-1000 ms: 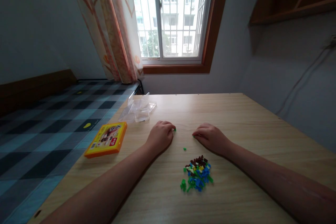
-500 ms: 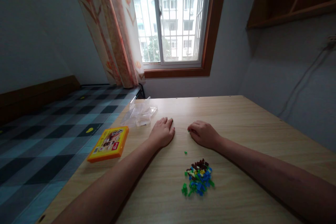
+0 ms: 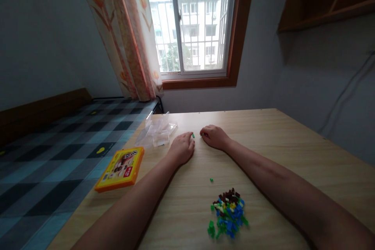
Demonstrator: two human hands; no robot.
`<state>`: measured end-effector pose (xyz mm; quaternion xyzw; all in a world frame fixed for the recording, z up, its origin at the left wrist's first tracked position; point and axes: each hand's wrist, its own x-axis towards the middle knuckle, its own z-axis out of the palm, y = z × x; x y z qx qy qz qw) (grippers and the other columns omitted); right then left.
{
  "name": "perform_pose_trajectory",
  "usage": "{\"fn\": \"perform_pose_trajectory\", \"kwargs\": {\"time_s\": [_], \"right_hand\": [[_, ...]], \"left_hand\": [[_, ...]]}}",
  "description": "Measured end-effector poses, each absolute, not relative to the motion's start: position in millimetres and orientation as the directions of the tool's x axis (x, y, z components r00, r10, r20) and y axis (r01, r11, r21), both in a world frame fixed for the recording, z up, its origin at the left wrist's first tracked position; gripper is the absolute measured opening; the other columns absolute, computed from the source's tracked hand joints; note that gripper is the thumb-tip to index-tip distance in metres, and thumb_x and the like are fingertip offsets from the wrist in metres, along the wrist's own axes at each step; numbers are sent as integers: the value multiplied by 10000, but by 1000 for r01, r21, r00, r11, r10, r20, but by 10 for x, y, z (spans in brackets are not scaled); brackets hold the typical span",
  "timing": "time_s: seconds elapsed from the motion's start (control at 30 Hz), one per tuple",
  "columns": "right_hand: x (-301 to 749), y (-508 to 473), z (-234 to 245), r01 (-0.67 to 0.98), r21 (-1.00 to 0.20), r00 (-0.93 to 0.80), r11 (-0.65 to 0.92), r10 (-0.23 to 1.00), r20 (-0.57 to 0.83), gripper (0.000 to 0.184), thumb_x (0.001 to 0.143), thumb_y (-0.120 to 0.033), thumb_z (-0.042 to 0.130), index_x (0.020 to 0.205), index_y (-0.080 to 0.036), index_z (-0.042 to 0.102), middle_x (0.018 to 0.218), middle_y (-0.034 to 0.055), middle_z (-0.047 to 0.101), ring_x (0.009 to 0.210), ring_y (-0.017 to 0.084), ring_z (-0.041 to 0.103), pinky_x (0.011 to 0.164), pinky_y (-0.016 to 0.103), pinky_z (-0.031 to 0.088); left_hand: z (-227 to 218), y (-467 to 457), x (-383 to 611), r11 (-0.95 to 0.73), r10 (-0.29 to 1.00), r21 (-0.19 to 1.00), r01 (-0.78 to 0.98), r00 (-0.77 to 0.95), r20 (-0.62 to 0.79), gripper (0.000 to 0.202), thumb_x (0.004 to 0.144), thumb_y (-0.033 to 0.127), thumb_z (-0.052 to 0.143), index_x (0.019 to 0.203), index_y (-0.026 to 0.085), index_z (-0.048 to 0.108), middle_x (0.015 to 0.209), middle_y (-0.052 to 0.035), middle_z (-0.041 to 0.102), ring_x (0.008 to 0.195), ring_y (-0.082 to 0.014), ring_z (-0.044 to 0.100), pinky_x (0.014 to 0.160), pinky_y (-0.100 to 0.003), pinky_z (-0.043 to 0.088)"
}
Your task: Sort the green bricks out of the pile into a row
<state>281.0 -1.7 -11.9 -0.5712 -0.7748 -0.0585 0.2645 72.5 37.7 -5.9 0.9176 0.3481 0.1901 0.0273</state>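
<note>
Green building brick (image 3: 193, 136) at left hand (image 3: 182, 150) fingertips

Whether it is pinched, I cannot tell. The right hand (image 3: 215, 137), near it, pinches a tiny piece (image 3: 201, 134). A multicoloured brick pile (image 3: 236, 213) lies on the desk (image 3: 263, 136), nearside of both hands.

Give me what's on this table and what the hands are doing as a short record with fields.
Left hand: over the table, a green piece at its fingertips; grip unclear
Right hand: fingers curled near the left hand; anything held is too small to tell
Pile: small blue, green, brown, yellow and cream pieces, nearest the camera
Loose piece: green, between pile and hands
Left side: yellow-orange box; clear plastic packaging beyond it
</note>
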Motion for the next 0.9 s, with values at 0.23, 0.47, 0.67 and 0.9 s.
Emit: {"fn": "perform_pose_trajectory", "kwargs": {"time_s": [0.23,0.47,0.67,0.9], "right_hand": [[2893,-7,-225,883,-230,-254,410,828,499,191,853,-120,584,941,-197,735,924,50,702,884,166,601,820,262,442],[2907,-48,-177,895,-213,-253,391,840,479,168,889,-180,592,954,-216,742,946,41,722,887,166,622,811,264,448],[2979,-97,-126,898,-223,-251,380,857,451,154,895,-217,611,955,-221,753,911,31,732,850,158,635,779,255,447],[3022,-77,-154,906,-252,-207,341,875,437,154,898,-265,632,942,-240,778,881,25,751,813,164,668,775,261,473]], "left_hand": [[-61,356,718,-784,616,158,600,722,315,425,952,318,468,1311,126,588,1347,-143,615,1249,-267,551,1104,-403,387],[13,333,690,-808,585,100,581,771,250,487,973,430,460,1339,129,576,1404,-141,574,1312,-278,500,1135,-412,343],[22,329,680,-808,586,120,576,768,258,454,979,396,460,1325,134,591,1391,-133,588,1297,-265,519,1135,-399,349],[20,323,675,-814,578,119,569,770,271,443,977,391,464,1304,129,607,1372,-130,604,1278,-261,535,1121,-385,369]]}}
